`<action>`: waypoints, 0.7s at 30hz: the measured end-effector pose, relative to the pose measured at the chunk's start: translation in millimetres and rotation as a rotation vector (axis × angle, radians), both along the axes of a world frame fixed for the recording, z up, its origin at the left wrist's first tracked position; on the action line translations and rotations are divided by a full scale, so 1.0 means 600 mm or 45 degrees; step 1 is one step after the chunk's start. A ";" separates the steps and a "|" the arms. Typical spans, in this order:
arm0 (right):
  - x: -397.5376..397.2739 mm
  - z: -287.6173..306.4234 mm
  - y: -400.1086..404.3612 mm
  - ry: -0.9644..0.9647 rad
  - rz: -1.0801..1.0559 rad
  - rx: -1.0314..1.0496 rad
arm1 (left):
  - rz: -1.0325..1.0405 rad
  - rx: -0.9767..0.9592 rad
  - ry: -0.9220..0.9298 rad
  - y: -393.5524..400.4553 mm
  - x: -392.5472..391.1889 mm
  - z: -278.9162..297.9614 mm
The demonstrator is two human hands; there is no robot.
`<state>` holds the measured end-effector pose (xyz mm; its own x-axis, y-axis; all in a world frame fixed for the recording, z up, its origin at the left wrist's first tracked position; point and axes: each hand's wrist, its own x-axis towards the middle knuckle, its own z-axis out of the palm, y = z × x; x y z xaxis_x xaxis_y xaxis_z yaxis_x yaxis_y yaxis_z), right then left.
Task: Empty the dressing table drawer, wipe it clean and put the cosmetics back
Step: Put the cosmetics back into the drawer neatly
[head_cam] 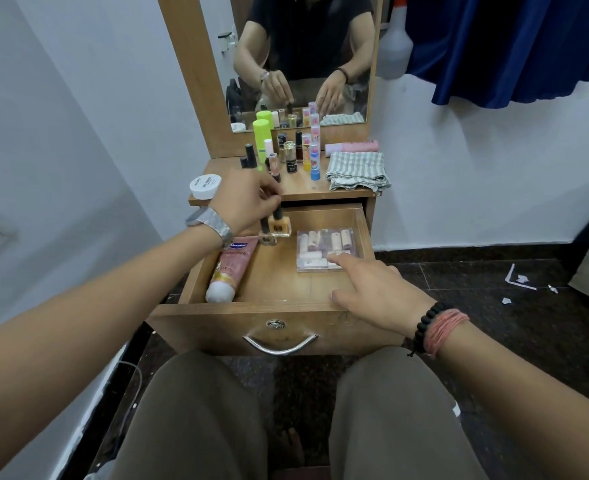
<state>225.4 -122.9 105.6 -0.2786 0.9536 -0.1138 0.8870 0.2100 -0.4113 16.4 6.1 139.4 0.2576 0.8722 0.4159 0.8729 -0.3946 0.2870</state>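
The drawer (362, 233) stands pulled wide open below the surface (303, 188). On that surface above the drawer, a striped cloth (359, 169) lies folded beside a cluster of bottles (291, 152). Inside the drawer's left edge lies a pink tube (229, 268); at its right, a clear box (324, 249). Right hand (372, 292) reaches in, fingers loose, fingertip touching that box. Left hand (244, 199) pinches the cap of a peach nail polish (280, 226) at the drawer's back.
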 end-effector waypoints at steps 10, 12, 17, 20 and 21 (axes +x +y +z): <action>-0.001 -0.001 0.000 -0.008 0.017 0.001 | 0.149 -0.113 0.178 0.032 0.039 -0.087; -0.001 -0.001 0.001 -0.002 0.013 0.007 | 0.171 -0.110 0.177 0.040 0.042 -0.092; -0.001 0.000 0.000 -0.009 0.022 0.015 | 0.204 -0.108 0.168 0.050 0.046 -0.105; -0.002 -0.001 0.000 -0.019 0.028 0.014 | 0.204 -0.121 0.164 0.053 0.046 -0.112; -0.002 -0.001 0.001 -0.023 0.028 0.013 | 0.206 -0.125 0.162 0.053 0.047 -0.115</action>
<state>224.0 -122.4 105.1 -0.2977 0.9484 -0.1096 0.8892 0.2336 -0.3934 44.5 38.0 70.4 0.1558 0.9411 0.3000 0.9541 -0.2220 0.2010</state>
